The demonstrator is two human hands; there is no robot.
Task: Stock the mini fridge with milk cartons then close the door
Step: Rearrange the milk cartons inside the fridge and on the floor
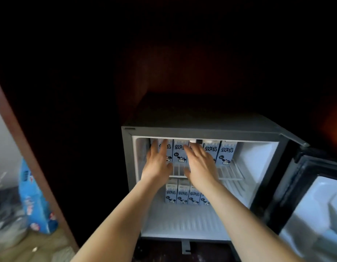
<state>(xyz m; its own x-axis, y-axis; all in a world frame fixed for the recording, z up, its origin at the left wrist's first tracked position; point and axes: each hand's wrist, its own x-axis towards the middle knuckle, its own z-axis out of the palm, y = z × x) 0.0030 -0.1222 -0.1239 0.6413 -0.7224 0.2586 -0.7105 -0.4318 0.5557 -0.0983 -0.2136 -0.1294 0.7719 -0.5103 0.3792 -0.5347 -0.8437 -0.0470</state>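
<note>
Cartons [180,154] boxy, left hand [158,165], right hand [200,167] flat-fingered, white wire shelf [230,173]

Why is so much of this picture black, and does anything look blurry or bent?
Head view: light reaches mainly the inside of the small grey mini fridge, so the blue-and-white milk cartons show clearly while the surrounding cabinet is nearly black. Head view, edges: the blue plastic bag at left looks soft and smeared, and the fingertips of the left hand are slightly blurred.
</note>
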